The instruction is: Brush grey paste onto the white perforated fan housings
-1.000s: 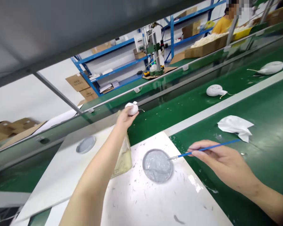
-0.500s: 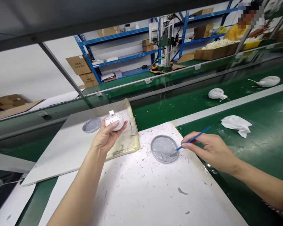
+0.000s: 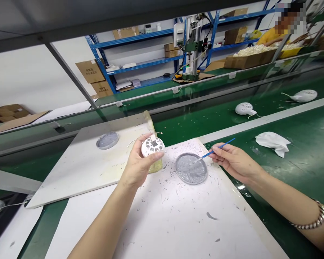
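My left hand (image 3: pixel 140 163) is shut around a round white plastic device (image 3: pixel 152 146) with a slotted face, and a thin white cord trails from it. My right hand (image 3: pixel 232 162) pinches a thin blue paintbrush (image 3: pixel 218 148), whose tip rests at the inner edge of a round dish of grey paste (image 3: pixel 191 168). Both lie over a paint-flecked white sheet (image 3: pixel 162 223). A second grey dish (image 3: pixel 107 140) stands on a white board (image 3: pixel 78 169) left of my left hand. A yellowish pad shows behind that hand.
A crumpled white cloth (image 3: pixel 273 143) lies on the green conveyor bench (image 3: pixel 286 172). Two similar white devices (image 3: pixel 244 109) rest on the far belt. Behind a glass partition (image 3: pixel 178 91), a person in yellow (image 3: pixel 270 37) works by a box of white parts. Blue shelving stands beyond.
My left hand has turned the device so its slotted face shows. The brush tip has moved from the dish's right side toward its upper edge. The head view has barely shifted.
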`<action>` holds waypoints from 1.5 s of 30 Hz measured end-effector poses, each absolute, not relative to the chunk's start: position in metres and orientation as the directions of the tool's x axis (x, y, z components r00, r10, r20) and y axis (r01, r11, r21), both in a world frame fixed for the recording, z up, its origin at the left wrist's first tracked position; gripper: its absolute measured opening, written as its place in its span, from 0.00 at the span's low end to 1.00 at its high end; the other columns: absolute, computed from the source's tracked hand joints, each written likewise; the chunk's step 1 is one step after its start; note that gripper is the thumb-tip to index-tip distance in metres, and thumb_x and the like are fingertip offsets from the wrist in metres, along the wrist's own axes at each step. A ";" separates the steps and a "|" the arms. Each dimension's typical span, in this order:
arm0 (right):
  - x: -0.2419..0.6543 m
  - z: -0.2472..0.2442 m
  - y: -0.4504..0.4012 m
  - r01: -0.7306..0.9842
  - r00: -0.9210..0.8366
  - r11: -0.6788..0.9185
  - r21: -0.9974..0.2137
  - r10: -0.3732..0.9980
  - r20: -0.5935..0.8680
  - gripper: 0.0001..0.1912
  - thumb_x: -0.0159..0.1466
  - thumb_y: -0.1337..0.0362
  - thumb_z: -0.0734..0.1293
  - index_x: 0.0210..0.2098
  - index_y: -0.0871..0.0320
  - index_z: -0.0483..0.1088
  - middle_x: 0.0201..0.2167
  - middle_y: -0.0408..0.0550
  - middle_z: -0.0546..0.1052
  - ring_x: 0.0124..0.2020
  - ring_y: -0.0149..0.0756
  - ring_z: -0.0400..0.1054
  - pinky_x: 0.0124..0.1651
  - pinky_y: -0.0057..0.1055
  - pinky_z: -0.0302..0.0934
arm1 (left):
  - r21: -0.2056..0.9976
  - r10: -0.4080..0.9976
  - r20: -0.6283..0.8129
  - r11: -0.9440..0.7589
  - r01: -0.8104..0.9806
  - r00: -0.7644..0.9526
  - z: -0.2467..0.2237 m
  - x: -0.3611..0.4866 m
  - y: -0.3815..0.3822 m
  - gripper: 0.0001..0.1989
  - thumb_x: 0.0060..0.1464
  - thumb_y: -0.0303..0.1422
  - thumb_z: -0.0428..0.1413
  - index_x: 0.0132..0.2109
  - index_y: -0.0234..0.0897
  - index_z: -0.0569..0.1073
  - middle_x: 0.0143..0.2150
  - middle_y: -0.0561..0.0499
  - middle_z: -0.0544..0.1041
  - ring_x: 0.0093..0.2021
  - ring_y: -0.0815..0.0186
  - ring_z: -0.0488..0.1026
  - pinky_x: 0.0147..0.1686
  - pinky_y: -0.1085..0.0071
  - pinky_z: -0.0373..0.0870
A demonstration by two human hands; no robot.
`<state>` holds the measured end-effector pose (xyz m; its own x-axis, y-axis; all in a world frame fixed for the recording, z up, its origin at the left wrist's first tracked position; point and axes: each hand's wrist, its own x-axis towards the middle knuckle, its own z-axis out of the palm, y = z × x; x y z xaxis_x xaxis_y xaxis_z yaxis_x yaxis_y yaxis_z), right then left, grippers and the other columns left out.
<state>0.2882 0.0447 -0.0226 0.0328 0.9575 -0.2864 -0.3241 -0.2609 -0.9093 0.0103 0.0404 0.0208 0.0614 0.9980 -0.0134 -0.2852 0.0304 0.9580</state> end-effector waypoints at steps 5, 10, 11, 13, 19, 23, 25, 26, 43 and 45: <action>0.286 -0.025 0.053 -0.464 -0.045 -0.383 -0.799 0.911 -0.410 0.09 0.52 0.65 0.77 0.27 0.57 0.73 0.25 0.43 0.77 0.28 0.28 0.73 0.32 0.23 0.71 | 0.994 0.992 0.058 -0.047 -0.097 0.116 0.014 0.014 0.032 0.32 0.38 0.30 0.70 0.49 0.43 0.64 0.37 0.54 0.73 0.34 0.70 0.71 0.33 0.77 0.70; 0.282 -0.029 0.058 -0.547 -0.052 -0.400 -0.735 0.893 -0.448 0.07 0.55 0.70 0.75 0.27 0.56 0.73 0.24 0.41 0.76 0.26 0.25 0.72 0.32 0.20 0.71 | 0.999 0.990 0.039 -0.033 -0.040 0.136 0.013 0.016 0.028 0.33 0.40 0.31 0.70 0.51 0.44 0.63 0.37 0.54 0.72 0.34 0.71 0.70 0.33 0.77 0.69; 0.282 -0.030 0.058 -0.556 -0.049 -0.398 -0.729 0.892 -0.450 0.07 0.55 0.70 0.75 0.27 0.56 0.73 0.23 0.40 0.76 0.26 0.25 0.72 0.32 0.20 0.71 | 0.999 0.989 0.023 -0.016 -0.049 0.147 0.013 0.017 0.027 0.33 0.41 0.31 0.70 0.51 0.44 0.62 0.37 0.55 0.72 0.34 0.71 0.70 0.34 0.77 0.68; 0.282 -0.032 0.059 -0.568 -0.039 -0.386 -0.727 0.895 -0.445 0.08 0.54 0.69 0.76 0.26 0.57 0.73 0.23 0.40 0.75 0.26 0.25 0.72 0.32 0.20 0.70 | 0.995 0.984 -0.029 0.046 -0.093 0.175 0.014 0.019 0.026 0.31 0.44 0.32 0.68 0.52 0.45 0.62 0.38 0.55 0.72 0.35 0.72 0.70 0.36 0.76 0.68; 0.285 -0.031 0.055 -0.569 -0.019 -0.319 -0.758 0.926 -0.376 0.10 0.50 0.67 0.78 0.26 0.57 0.73 0.27 0.41 0.77 0.29 0.26 0.73 0.35 0.19 0.70 | 0.945 0.952 -0.154 0.220 -0.244 0.264 0.017 0.027 0.021 0.29 0.47 0.29 0.65 0.53 0.43 0.62 0.41 0.53 0.73 0.38 0.70 0.71 0.41 0.72 0.67; 0.285 -0.030 0.052 -0.565 -0.007 -0.303 -0.768 0.932 -0.362 0.11 0.48 0.66 0.79 0.27 0.57 0.74 0.28 0.42 0.78 0.30 0.26 0.73 0.35 0.19 0.71 | 0.922 0.940 -0.162 0.253 -0.293 0.301 0.012 0.030 0.017 0.30 0.42 0.26 0.67 0.51 0.43 0.64 0.41 0.53 0.73 0.38 0.70 0.71 0.37 0.75 0.66; 0.285 -0.030 0.050 -0.565 -0.001 -0.299 -0.769 0.932 -0.362 0.11 0.48 0.66 0.79 0.27 0.57 0.74 0.28 0.41 0.78 0.30 0.26 0.72 0.35 0.19 0.71 | 0.906 0.933 -0.183 0.283 -0.314 0.310 0.010 0.033 0.015 0.25 0.44 0.28 0.66 0.48 0.43 0.65 0.41 0.53 0.74 0.37 0.70 0.71 0.36 0.75 0.66; 0.285 -0.029 0.050 -0.566 0.002 -0.296 -0.769 0.933 -0.361 0.10 0.49 0.66 0.79 0.27 0.57 0.74 0.28 0.41 0.78 0.29 0.26 0.72 0.35 0.19 0.71 | 0.897 0.931 -0.198 0.298 -0.327 0.306 0.009 0.035 0.015 0.21 0.46 0.31 0.65 0.47 0.42 0.66 0.40 0.53 0.73 0.37 0.70 0.71 0.35 0.75 0.66; 0.268 -0.006 0.015 -0.326 0.048 0.050 -0.944 0.998 0.037 0.10 0.55 0.57 0.76 0.30 0.54 0.75 0.31 0.41 0.78 0.33 0.27 0.74 0.40 0.19 0.70 | 0.775 0.870 -0.419 0.492 -0.396 0.260 -0.005 0.061 0.005 0.13 0.56 0.43 0.58 0.38 0.38 0.69 0.40 0.51 0.75 0.34 0.70 0.72 0.30 0.76 0.66; 0.270 -0.009 0.009 -0.192 0.046 0.154 -0.969 0.988 0.148 0.07 0.58 0.57 0.74 0.33 0.51 0.74 0.33 0.40 0.78 0.35 0.28 0.75 0.40 0.19 0.70 | 0.778 0.874 -0.414 0.485 -0.400 0.255 -0.004 0.062 0.004 0.14 0.55 0.45 0.58 0.38 0.38 0.69 0.41 0.50 0.76 0.35 0.68 0.73 0.31 0.74 0.67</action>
